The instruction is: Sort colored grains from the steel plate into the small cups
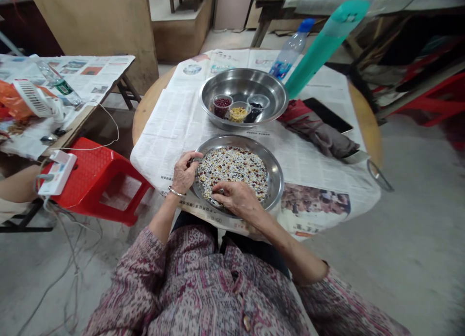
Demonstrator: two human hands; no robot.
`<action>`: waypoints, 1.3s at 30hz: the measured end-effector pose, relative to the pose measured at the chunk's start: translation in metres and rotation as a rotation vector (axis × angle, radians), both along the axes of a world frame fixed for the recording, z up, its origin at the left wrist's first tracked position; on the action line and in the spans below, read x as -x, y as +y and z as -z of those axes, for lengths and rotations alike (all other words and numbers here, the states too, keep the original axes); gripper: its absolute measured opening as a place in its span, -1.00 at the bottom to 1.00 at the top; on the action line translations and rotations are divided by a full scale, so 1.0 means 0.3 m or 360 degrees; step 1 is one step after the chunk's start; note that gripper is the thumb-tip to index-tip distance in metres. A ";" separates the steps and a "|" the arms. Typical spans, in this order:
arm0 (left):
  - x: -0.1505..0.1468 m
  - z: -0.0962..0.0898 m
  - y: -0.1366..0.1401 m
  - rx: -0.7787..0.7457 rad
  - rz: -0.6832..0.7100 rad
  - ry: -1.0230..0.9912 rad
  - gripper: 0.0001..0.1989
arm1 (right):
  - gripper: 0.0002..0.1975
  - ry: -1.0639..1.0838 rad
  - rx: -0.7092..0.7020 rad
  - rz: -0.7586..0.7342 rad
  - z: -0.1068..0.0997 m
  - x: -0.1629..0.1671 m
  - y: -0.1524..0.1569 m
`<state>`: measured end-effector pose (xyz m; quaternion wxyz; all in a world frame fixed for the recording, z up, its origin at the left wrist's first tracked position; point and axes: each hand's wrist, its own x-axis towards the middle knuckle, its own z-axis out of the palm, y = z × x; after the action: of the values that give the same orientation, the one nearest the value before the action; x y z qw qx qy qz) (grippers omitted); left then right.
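A shallow round steel dish [278, 181] at the near edge of the table holds a spread of white grains mixed with red, yellow and black beans [236, 168]. My left hand [184, 172] is at the dish's left rim, its fingers curled over the edge. Low over the front of the mix is my right hand [238, 198], thumb and fingertips drawn together; whatever is between them is too small to make out. Behind the dish, a deeper steel basin [243, 76] contains clear cups of red beans [222, 103], yellow kernels [238, 113] and black beans [255, 112].
Newspaper [156, 127] covers the round table. On its right lie a folded umbrella [319, 130] and a dark tablet [329, 114]; a plastic bottle [290, 50] and a tall teal object [327, 42] rise behind. A red stool [98, 176] carries a power strip [58, 173] with cords at left.
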<state>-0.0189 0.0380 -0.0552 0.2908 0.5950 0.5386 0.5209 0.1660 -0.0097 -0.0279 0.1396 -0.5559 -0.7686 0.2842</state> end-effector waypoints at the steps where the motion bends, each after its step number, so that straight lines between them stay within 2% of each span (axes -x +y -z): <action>1: 0.000 0.000 0.000 -0.0001 -0.0001 0.0001 -0.76 | -0.84 -0.0009 -0.0003 0.0008 0.000 0.000 -0.001; 11: -0.001 0.000 0.000 -0.0007 0.0008 -0.0024 -0.77 | -0.87 -0.0078 -0.0013 -0.0011 -0.017 0.010 -0.004; 20: 0.001 0.007 0.002 -0.0009 0.0010 -0.0035 -0.77 | -0.87 0.0134 0.0023 0.0030 -0.011 0.005 0.001; 23: 0.002 0.007 0.003 -0.0014 0.0017 -0.0044 -0.77 | -0.81 0.0481 0.0203 0.0095 -0.004 -0.005 0.007; 26: 0.003 0.007 0.003 -0.0010 0.0023 -0.0049 -0.77 | -0.70 0.0923 0.0396 0.0270 0.001 -0.017 0.017; 29: 0.003 0.007 0.004 -0.0006 0.0026 -0.0038 -0.77 | -0.64 0.1269 0.0715 0.0427 -0.008 -0.022 0.025; 32: 0.003 0.008 0.004 -0.0011 0.0017 -0.0034 -0.78 | -0.70 0.1439 0.1006 0.0443 -0.024 -0.016 0.030; 35: 0.002 0.007 0.003 -0.0011 0.0016 -0.0045 -0.79 | -0.76 0.1253 0.0866 0.0378 -0.025 -0.006 0.029; 39: 0.000 0.004 0.002 0.0007 -0.0002 -0.0031 -0.78 | -0.78 0.0665 0.0411 0.0164 -0.009 0.003 0.010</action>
<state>-0.0191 0.0387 -0.0565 0.2970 0.5891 0.5372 0.5256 0.1651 -0.0068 -0.0253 0.2374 -0.5369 -0.6510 0.4812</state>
